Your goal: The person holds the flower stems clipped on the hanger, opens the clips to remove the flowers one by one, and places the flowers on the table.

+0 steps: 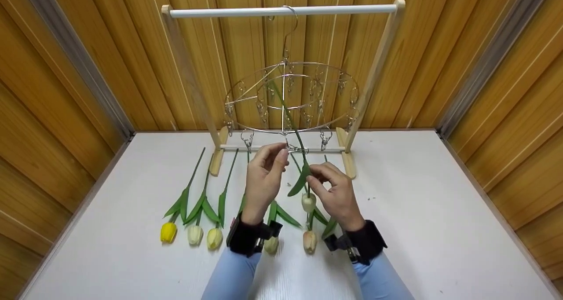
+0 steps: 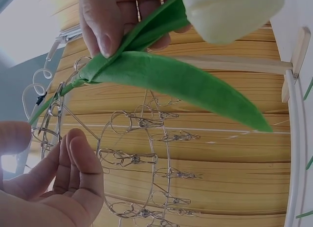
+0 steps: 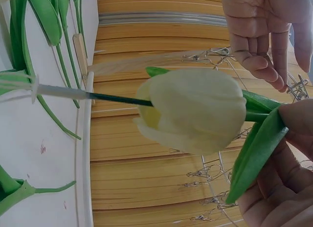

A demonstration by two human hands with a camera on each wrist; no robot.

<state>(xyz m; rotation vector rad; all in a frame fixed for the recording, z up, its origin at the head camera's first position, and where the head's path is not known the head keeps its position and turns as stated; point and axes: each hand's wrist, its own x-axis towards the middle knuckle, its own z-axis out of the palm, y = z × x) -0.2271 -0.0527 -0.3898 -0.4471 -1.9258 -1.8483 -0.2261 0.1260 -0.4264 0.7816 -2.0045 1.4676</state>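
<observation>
A white tulip [image 1: 308, 202] hangs head down, its green stem reaching up through the round wire clip hanger [image 1: 321, 130]. My right hand [image 1: 336, 192] pinches it by the stem at the base of the leaves, as the right wrist view also shows with the pale bloom [image 3: 195, 112]. My left hand [image 1: 264, 181] is beside the stem, at a metal clip [image 2: 56, 109] that overlaps the stem below the hanger's front rim. In the left wrist view a gap shows between the left thumb [image 2: 12, 138] and the other fingers, with nothing held between them.
The hanger hooks over the white bar [image 1: 228, 12] of a wooden-legged stand. More clips dangle around its rings. On the white table [image 1: 418, 212] lie several tulips, including a yellow one [image 1: 168, 232] at left and a peach one [image 1: 309, 242] below my hands. Wood-patterned walls surround the table.
</observation>
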